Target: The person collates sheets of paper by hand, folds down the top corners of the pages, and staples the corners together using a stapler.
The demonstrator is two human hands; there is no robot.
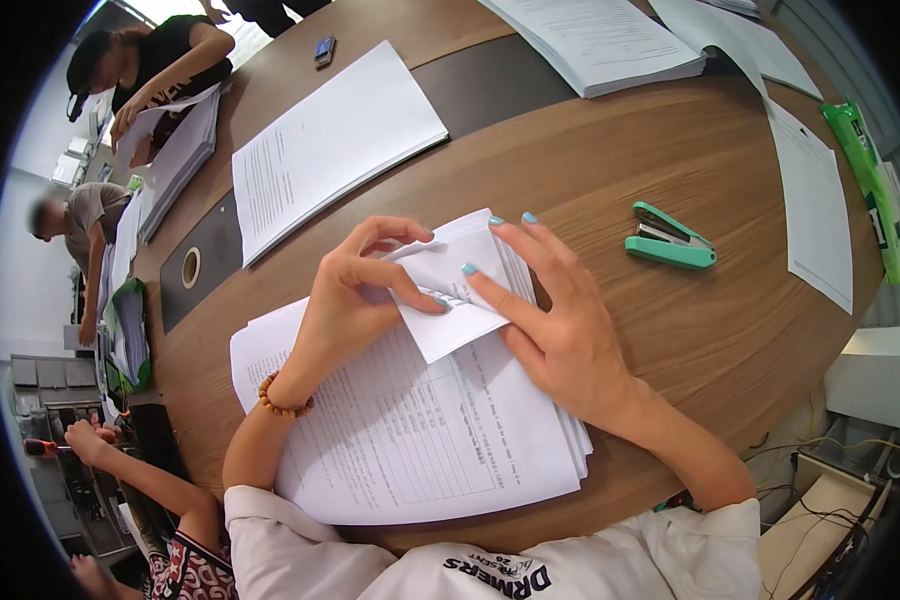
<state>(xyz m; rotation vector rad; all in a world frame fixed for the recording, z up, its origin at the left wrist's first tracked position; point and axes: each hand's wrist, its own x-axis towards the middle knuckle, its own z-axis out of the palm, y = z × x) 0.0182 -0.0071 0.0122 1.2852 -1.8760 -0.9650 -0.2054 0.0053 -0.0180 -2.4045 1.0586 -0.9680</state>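
Note:
A folded sheet of paper (pixel 450 335) is bent up over a thick stack of printed pages (pixel 400 440) in front of me. My left hand (pixel 355 285), with a beaded bracelet on its wrist, pinches the left side of that sheet. From the other side my right hand (pixel 565 330) grips its right edge, the index finger on top and the thumb partly hidden beneath. Two more of its fingers reach out over the pages' upper corner. To the right of my right hand lies a green stapler (pixel 670 238), touched by neither hand.
Printed paper stacks lie at far left (pixel 335 145) and far right (pixel 600 45). A long sheet (pixel 810 210) hangs near a green package (pixel 870 190) at the table's right. A small blue object (pixel 324 52) sits far back. Several people work along the left side.

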